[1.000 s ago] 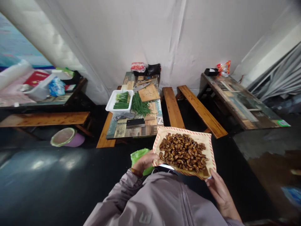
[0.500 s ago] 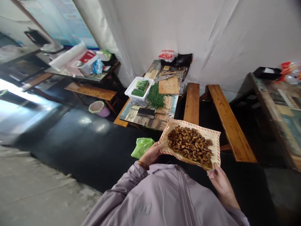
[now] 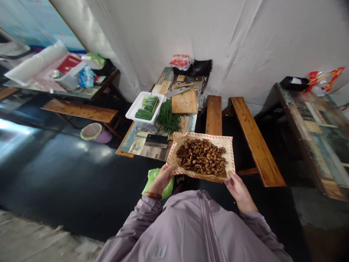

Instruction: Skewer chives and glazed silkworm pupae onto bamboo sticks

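Over the feed, beyond my left hand (image 3: 161, 179), there's a patchwork wooden bench (image 3: 136, 146) and pale wall (image 3: 174, 29); that hand and my right hand (image 3: 241, 190), reaching forward, clamp opposite ends of a rectangular red-striped-paper-lined tray (image 3: 228, 147), glossy brown pieces (image 3: 201, 156) between them.

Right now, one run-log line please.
left hand: holds striped tray, near left corner | right hand: holds near right corner | brown food: on tray

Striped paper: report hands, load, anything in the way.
Left hand and right hand gripping opposite ends of striped paper. Glossy brown pieces piled on it. Green bag beside left hand, can't tell if held. Table beyond, partly hidden.
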Demonstrator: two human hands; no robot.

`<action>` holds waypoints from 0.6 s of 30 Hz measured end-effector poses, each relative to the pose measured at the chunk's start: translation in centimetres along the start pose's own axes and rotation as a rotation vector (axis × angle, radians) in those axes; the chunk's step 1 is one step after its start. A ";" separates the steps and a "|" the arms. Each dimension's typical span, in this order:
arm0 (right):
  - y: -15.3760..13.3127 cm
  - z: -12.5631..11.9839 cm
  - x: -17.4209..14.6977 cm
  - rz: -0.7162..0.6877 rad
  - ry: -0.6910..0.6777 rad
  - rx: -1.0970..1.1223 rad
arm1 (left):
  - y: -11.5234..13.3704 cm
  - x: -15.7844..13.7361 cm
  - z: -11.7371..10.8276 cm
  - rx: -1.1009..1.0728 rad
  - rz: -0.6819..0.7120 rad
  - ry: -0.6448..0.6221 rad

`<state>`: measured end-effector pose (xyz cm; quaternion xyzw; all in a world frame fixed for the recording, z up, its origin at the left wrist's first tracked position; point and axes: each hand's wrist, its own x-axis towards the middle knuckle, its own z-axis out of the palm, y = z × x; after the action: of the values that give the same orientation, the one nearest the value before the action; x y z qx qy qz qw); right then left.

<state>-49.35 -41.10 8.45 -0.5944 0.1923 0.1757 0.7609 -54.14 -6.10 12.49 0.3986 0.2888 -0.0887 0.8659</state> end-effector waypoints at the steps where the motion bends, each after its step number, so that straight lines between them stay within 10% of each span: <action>1: 0.0 0.4 0.4 0.017 0.024 0.016 | 0.4 0.6 -0.2 0.001 -0.011 -0.009; 18: -1.1 7.3 4.8 0.095 0.121 0.092 | 4.9 6.3 -4.6 0.023 -0.132 -0.087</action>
<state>-44.09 -34.06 8.55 -0.5584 0.2737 0.1665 0.7652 -49.06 1.02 9.63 0.3842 0.2755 -0.1661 0.8654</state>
